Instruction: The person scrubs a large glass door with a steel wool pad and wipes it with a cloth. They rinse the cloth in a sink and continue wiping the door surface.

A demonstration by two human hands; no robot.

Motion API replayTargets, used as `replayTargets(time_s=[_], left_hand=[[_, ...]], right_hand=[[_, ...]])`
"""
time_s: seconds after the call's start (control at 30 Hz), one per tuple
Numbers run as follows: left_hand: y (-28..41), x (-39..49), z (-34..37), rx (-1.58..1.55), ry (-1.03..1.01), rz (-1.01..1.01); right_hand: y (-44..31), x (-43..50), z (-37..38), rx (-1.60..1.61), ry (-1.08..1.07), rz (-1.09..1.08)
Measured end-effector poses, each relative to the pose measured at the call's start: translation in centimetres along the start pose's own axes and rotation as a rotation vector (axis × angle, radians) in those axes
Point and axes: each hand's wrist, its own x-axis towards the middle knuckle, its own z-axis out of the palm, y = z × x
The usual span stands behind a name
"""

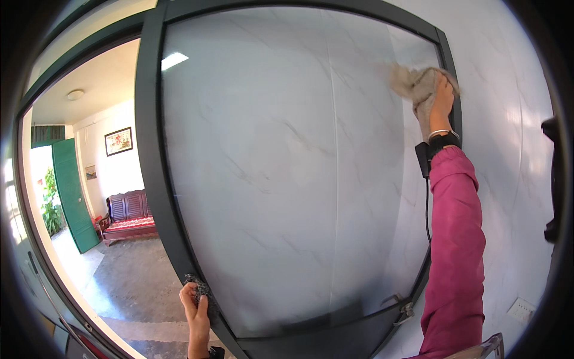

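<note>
Up at the right edge of a glass door panel [287, 157], my right hand [441, 101] grips a crumpled beige cloth [419, 85]. The cloth lies against the glass and part of the dark frame, its left end blurred. Low on the left, my left hand [196, 309] has its fingers around a grey wire scrubber [202, 289]. That scrubber is beside the dark metal frame [154, 148]; whether it touches the frame, I cannot tell. Pale marble-patterned surfaces show in or through the glass.
A metal door handle [403, 310] juts out at the lower right of the panel. Through the opening on the left are a wooden bench [130, 211] with a red-and-white cushion and a green door [74, 193]. A wall socket plate [521, 309] sits at the far right.
</note>
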Motion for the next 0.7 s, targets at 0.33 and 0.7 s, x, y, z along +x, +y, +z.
replayTargets(time_s=[0.33,0.7], left_hand=[[-0.4,-2.4,0.4,-0.324,-0.123,-0.139],[1.8,-7.6,-1.3,-0.460,-0.192,-0.208]], right_hand=[[-21.6,2.1,1.6,0.710,0.533,-0.529],[-39.1,-5.3,-0.3,0.374,0.669,-1.047]])
